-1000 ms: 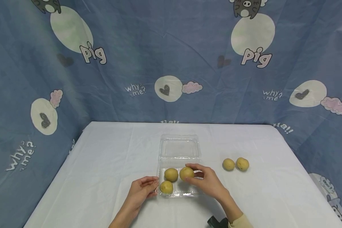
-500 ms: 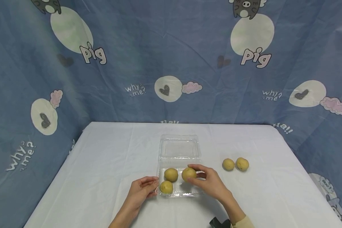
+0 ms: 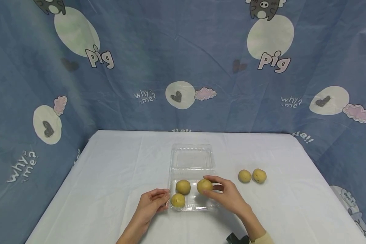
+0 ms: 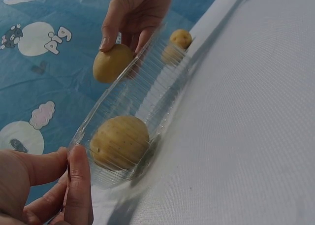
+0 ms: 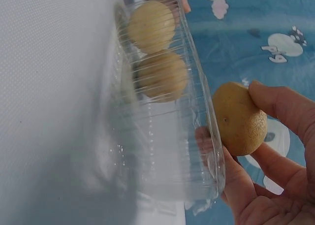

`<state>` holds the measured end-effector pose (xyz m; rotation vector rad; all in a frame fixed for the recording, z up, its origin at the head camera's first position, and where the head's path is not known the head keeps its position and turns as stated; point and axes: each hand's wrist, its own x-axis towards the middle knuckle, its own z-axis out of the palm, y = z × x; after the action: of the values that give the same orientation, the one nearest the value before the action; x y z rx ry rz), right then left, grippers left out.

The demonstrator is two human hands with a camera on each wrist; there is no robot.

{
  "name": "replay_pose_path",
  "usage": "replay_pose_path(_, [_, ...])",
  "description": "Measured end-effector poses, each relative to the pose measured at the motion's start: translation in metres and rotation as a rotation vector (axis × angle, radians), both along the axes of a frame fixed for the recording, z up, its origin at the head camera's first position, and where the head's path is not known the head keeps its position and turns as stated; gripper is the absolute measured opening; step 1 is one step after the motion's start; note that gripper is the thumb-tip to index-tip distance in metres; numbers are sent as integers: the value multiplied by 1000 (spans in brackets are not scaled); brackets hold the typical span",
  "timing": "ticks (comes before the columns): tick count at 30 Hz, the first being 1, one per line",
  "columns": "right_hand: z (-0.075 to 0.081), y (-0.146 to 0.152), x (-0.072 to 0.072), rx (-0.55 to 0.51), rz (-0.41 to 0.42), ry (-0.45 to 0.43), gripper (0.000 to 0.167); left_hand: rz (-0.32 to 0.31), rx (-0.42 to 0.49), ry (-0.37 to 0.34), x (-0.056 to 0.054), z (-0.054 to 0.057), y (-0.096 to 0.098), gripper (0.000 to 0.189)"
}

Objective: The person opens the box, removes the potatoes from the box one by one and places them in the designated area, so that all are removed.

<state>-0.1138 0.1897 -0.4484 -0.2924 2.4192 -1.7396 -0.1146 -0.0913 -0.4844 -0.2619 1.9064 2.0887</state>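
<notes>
My right hand (image 3: 227, 195) grips a small yellow potato (image 5: 238, 118) between thumb and fingers. In the right wrist view that potato is level with the rim of a clear plastic clamshell box (image 3: 198, 206), over its right part. My left hand (image 3: 153, 205) pinches the box's left edge between thumb and fingers, as the left wrist view shows up close. Two potatoes sit inside at the left: a rear potato (image 3: 183, 187) and a front potato (image 3: 178, 200). The hinged lid (image 3: 192, 157) lies folded back, away from me.
Two more potatoes, the left one (image 3: 244, 176) and the right one (image 3: 259, 176), lie side by side on the white tablecloth (image 3: 109, 176), right of the box. A blue printed curtain (image 3: 134, 67) hangs behind the table and at its sides.
My right hand has shifted a little to the right, carrying the potato away from the two in the box. The left hand stays put on the box's edge.
</notes>
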Motion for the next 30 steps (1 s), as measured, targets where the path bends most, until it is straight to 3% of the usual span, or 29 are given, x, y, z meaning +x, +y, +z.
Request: replay_pose_path(30, [8,18,10,-22,-43,-16,50,17,-12,0,1,2,2,34])
